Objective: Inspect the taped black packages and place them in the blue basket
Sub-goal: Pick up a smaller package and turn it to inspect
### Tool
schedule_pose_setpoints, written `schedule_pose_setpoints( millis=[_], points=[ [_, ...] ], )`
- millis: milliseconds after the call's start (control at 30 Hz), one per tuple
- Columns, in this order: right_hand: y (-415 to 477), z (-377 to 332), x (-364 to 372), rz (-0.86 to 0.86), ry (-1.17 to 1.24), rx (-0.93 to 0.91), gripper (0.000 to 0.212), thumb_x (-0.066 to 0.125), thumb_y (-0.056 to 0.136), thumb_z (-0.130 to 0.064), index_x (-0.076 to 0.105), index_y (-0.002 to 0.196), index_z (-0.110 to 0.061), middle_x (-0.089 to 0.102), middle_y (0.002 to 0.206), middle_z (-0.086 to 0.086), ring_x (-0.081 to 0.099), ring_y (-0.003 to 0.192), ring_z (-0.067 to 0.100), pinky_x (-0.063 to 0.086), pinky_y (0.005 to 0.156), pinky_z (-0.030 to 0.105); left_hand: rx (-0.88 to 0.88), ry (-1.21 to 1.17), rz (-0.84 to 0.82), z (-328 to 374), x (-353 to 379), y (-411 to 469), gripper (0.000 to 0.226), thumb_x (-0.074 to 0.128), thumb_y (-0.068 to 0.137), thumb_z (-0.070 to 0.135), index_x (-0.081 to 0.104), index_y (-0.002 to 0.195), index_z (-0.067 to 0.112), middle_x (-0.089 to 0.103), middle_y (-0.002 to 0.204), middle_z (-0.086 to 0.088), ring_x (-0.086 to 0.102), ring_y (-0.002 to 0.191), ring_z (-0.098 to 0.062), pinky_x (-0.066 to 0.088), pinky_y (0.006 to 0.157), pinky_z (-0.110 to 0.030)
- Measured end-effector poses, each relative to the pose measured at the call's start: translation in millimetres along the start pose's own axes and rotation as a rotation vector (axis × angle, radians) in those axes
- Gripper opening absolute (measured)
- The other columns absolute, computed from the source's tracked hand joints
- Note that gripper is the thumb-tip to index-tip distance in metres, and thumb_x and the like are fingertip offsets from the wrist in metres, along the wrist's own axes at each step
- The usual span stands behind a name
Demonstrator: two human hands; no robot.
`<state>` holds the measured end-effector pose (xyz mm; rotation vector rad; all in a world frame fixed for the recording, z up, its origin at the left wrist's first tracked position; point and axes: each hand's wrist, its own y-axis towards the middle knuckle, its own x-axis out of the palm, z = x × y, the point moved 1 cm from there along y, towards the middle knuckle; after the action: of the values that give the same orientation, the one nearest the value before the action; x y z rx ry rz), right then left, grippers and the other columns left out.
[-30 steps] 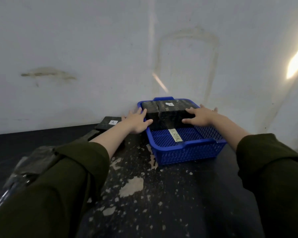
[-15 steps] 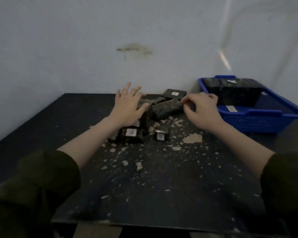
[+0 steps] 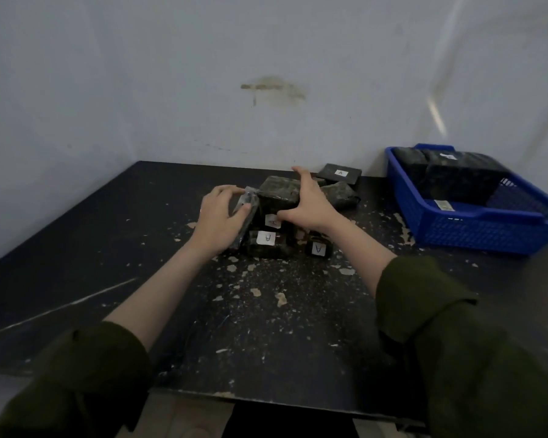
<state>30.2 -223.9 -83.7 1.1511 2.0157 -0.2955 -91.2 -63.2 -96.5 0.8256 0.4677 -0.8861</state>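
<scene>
- Hands of a person in dark green sleeves reach over a heap of taped black packages in the middle of a scuffed, paint-flecked black tabletop that stands against a pale wall.
- Left hand: its grip is curled round a slim black package in glossy clear wrap, which leans on edge against the left side of the heap.
- Right hand: its grip is spread wide and clamped on a thick block-shaped black package at the top of the heap, with the fingers over the far edge and the thumb on the near face.
- Front of the heap: a small black package with a white label marked with a letter, and a second labelled package just beside it, both on the tabletop.
- Back of the heap: a flat black package lies near the wall, and a crumpled black package lies just beyond the right hand.
- Blue plastic lattice basket: it sits at the right of the tabletop, well apart from the heap. Several large black packages fill its far end, while its near end holds only a paper slip.
- Progress, as a judgement: the task is partly done. Some packages are in the basket, but at least six remain outside. Both hands seem to be taking up the next ones to inspect. Whether either package is lifted clear cannot be told.
</scene>
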Motion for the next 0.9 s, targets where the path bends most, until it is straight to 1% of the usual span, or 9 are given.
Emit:
schedule_pose_setpoints(
  millis=[100,200,267,400,467,567,667,767,900],
  points=[
    [2.8,-0.5,0.5,0.096,0.035,-0.028,0.088,0.084,0.072,-0.021,0.036,0.145,-0.015,0.052,0.137,0.010,0.050,0.127,0.026,0.042,0.104,0.030,-0.028,-0.112,0.031,4.1,6.8,-1.3,0.033,0.056,0.099,0.026,0.057,0.129,0.014,0.053,0.134,-0.004,0.047,0.126,-0.019,0.035,0.101,-0.027],
    [-5.2,-2.4,-9.0,0.221,0.095,-0.076,0.075,0.084,0.073,-0.018,0.046,0.137,-0.017,0.055,0.128,0.001,0.052,0.119,0.017,0.047,0.099,0.028,-0.078,-0.264,0.052,9.3,13.0,-2.2,0.034,0.058,0.098,0.027,0.057,0.130,0.015,0.054,0.132,-0.001,0.049,0.122,-0.013,0.037,0.098,-0.024],
    [-15.0,-2.8,-21.6,0.268,0.294,-0.036,0.072,0.084,0.074,-0.017,0.047,0.135,-0.021,0.054,0.125,-0.003,0.054,0.115,0.015,0.053,0.089,0.026,-0.131,-0.409,0.039,14.6,16.4,-3.4,0.041,0.060,0.096,0.030,0.054,0.134,0.017,0.053,0.136,0.000,0.048,0.123,-0.010,0.041,0.102,-0.028],
    [-40.2,-1.8,-39.3,0.310,0.856,0.080,0.073,0.087,0.065,-0.032,0.051,0.126,-0.018,0.063,0.126,0.009,0.066,0.112,0.028,0.060,0.086,0.043,-0.259,-0.760,-0.118,32.0,26.6,-7.5,0.068,0.073,0.084,0.041,0.044,0.141,0.020,0.051,0.139,0.000,0.053,0.124,-0.016,0.046,0.103,-0.034],
    [-56.1,-2.0,-42.6,0.317,0.987,0.117,0.072,0.086,0.065,-0.033,0.052,0.125,-0.013,0.065,0.126,0.014,0.068,0.110,0.029,0.060,0.083,0.040,-0.317,-0.938,-0.272,39.7,34.2,-10.9,0.076,0.077,0.075,0.048,0.046,0.139,0.019,0.059,0.131,-0.001,0.061,0.116,-0.019,0.049,0.101,-0.040],
    [-80.1,-0.8,-41.9,0.317,1.020,0.162,0.081,0.089,0.063,-0.035,0.050,0.131,-0.014,0.065,0.125,0.009,0.067,0.111,0.026,0.058,0.091,0.042,-0.316,-1.147,-0.401,48.4,45.3,-14.5,0.053,0.072,0.076,0.035,0.057,0.123,0.015,0.070,0.108,0.000,0.067,0.100,-0.017,0.056,0.089,-0.039],
    [-98.1,6.2,-37.0,0.356,1.080,0.201,0.083,0.081,0.060,-0.035,0.045,0.132,-0.018,0.064,0.120,0.004,0.067,0.108,0.022,0.056,0.093,0.040,-0.297,-1.192,-0.434,52.9,57.3,-19.8,0.039,0.072,0.075,0.024,0.061,0.112,0.014,0.073,0.096,0.004,0.068,0.091,-0.012,0.058,0.078,-0.031],
    [-108.7,16.3,-30.0,0.385,1.089,0.241,0.080,0.082,0.058,-0.037,0.046,0.128,-0.021,0.063,0.125,0.006,0.067,0.112,0.023,0.055,0.098,0.045,-0.310,-1.181,-0.502,52.6,67.4,-26.8,0.044,0.065,0.073,0.023,0.060,0.116,0.013,0.070,0.103,0.001,0.068,0.092,-0.011,0.057,0.075,-0.027],
    [-113.8,31.7,-21.2,0.369,1.109,0.267,0.081,0.079,0.062,-0.038,0.049,0.133,-0.015,0.070,0.116,0.006,0.071,0.104,0.025,0.056,0.095,0.052,-0.300,-1.087,-0.582,52.0,74.9,-33.0,0.054,0.073,0.068,0.028,0.058,0.119,0.017,0.067,0.113,-0.001,0.068,0.098,-0.010,0.056,0.077,-0.026]
  ],
)
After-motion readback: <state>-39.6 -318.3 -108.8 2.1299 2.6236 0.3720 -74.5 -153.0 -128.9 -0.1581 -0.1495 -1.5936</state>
